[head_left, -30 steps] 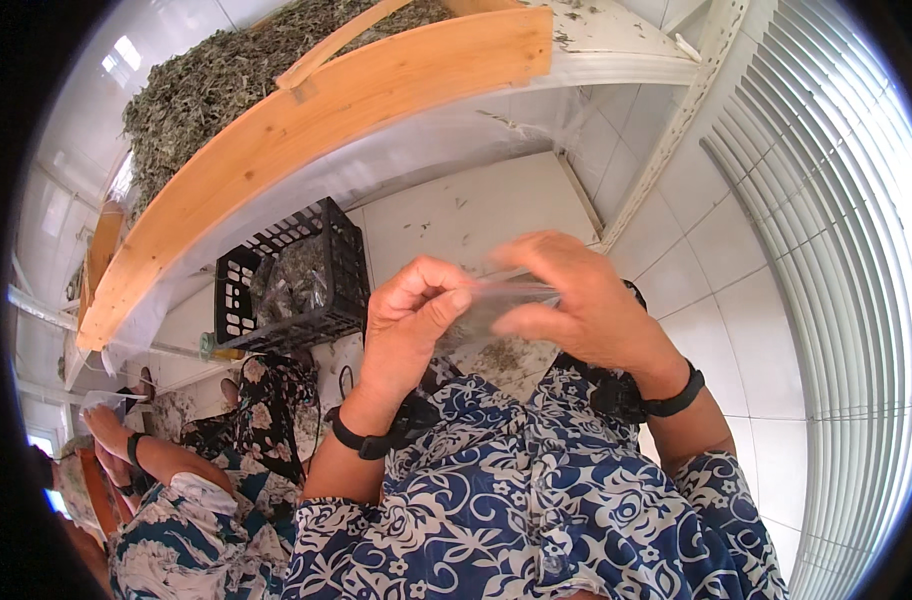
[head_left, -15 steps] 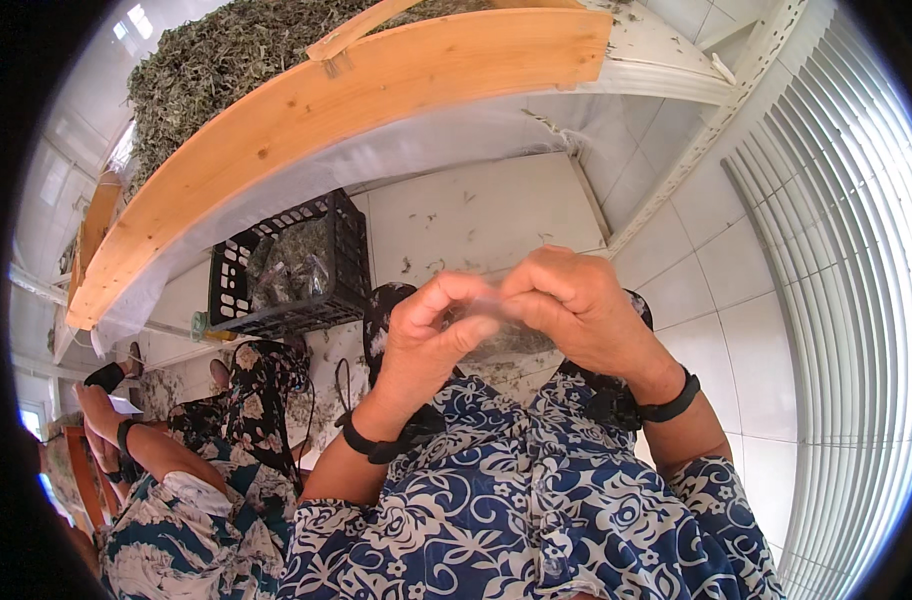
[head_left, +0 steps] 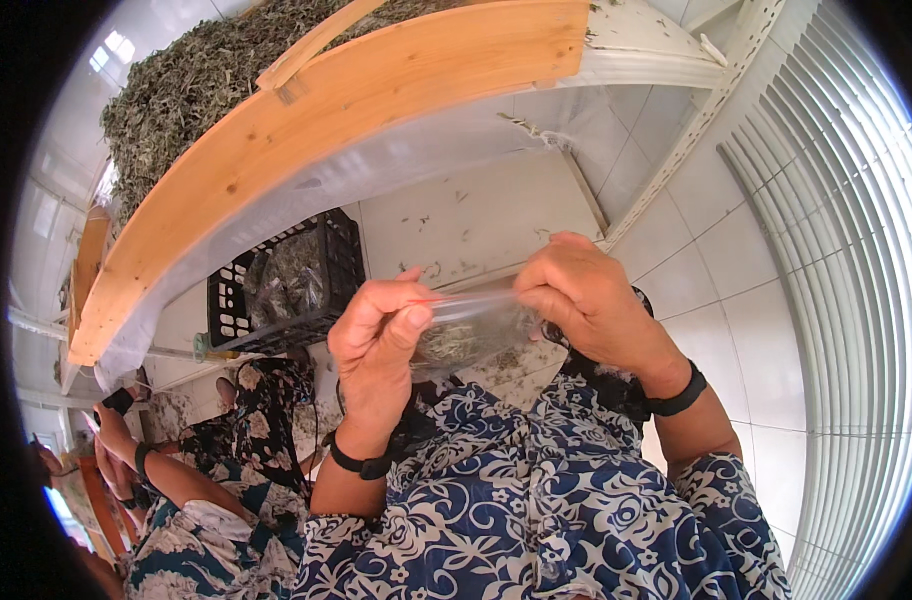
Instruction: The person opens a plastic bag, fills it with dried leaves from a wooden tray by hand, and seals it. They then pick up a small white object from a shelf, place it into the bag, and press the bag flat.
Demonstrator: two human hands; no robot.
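Between my hands a clear plastic zip bag (head_left: 466, 335) is stretched by its top edge, which carries a thin red line. Dried grey-green leaves show through its lower part. My left hand (head_left: 376, 335) pinches the left end of that edge between thumb and forefinger. At the right end, my right hand (head_left: 581, 295) is closed on the bag with its fingers curled in. The bag hangs above my lap, and its bottom is partly lost against the floor behind it.
A black plastic crate (head_left: 351, 260) with filled clear bags stands ahead on the left. Above it, a wooden board (head_left: 326, 115) edges a shelf heaped with dried leaves (head_left: 191, 95). A co-worker's arm (head_left: 181, 475) is close on my left; slatted blinds (head_left: 826, 250) line the right.
My hands have drawn apart, the left one moving left, so the bag's top edge is now pulled out straight and its contents show. The view has shifted slightly.
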